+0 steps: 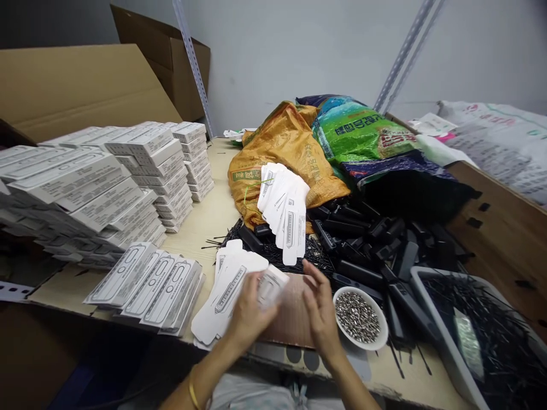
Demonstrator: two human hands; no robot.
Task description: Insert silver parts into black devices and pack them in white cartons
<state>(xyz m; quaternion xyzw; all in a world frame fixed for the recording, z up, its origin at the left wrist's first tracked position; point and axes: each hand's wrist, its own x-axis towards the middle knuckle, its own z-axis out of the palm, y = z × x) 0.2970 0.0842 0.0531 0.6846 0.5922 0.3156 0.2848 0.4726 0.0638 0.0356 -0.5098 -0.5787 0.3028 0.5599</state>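
Note:
My left hand (249, 312) grips a small white printed carton (270, 286) just above the table's front edge. Beside it my right hand (319, 307) is spread, fingers apart, next to the carton's right end and holding nothing that I can see. Under both hands lies a brown cardboard sheet (290, 319). Flat white carton blanks (222, 299) lie under my left hand. A white bowl (361, 317) of small metal pieces stands just right of my right hand.
Stacked white boxes (106, 182) fill the left. Folded cartons (149, 285) lie at front left. More blanks (286, 210) lean on an orange sack (282, 148). Black parts (367, 245) are heaped at centre right. A grey tray (478, 336) holds black strips. Cardboard wall (504, 228) at right.

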